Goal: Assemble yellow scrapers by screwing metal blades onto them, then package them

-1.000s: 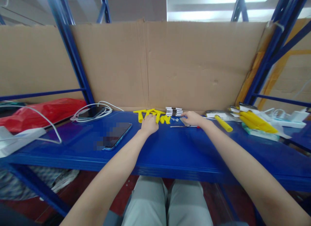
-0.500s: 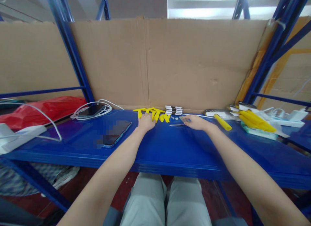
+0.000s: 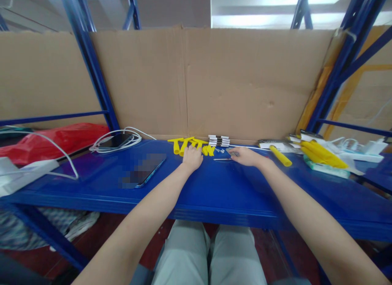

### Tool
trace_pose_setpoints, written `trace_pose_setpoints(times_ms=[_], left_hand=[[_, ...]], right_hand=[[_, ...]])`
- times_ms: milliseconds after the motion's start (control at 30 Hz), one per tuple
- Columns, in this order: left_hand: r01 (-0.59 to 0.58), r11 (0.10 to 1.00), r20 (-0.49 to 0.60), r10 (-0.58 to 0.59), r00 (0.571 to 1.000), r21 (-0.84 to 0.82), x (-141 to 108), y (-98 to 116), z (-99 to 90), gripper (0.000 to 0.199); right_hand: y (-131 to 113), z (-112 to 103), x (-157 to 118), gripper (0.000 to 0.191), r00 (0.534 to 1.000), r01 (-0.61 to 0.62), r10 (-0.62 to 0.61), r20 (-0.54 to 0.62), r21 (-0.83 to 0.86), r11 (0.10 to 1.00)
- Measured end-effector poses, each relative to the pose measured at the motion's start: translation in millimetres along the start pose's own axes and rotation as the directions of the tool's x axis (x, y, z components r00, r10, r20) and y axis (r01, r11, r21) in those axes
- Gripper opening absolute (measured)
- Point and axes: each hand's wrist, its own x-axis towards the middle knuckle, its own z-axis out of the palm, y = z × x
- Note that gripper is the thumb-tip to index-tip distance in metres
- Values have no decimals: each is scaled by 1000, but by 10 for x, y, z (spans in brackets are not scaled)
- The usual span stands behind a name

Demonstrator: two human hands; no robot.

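Left hand [image 3: 192,158], grip unclear, at yellow T-shaped plastic pieces [image 3: 177,147] on blue metal table [image 3: 220,187] | Right hand [image 3: 245,156], fingers narrowed, by slim metal-shafted tool [image 3: 222,159]

No legible txt, nos., brands or signs on anything in view.

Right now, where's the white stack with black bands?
The white stack sits right of the head view's centre, between the yellow plastic pieces and right hand.
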Motion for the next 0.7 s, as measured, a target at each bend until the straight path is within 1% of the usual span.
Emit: trace_pose_setpoints(times_ms=[100,200,400,567,700], left_hand=[[31,999,0,-31,1000,-7,15,1,-2,34],[46,999,-35,-47,998,-23,20,-25,-36,33],[71,997,-96,-70,993,14,21,-72,-211,35],[140,990,-166,-144,976,-37,-7,-122,-316,36],[132,988,-211,-146,967,-76,-43,-128,-348,33]], right_hand=[[-5,-3,-7,36,1000,8,-8,-2,8,1000],[0,-6,-8,36,1000,19,-19,7,8,1000],[13,-2,4,36,1000,0,0,6,1,1000],[-6,-10,2,36,1000,-4,4,16,-10,1000],[-7,-11,3,35,1000,-12,12,12,14,1000]])
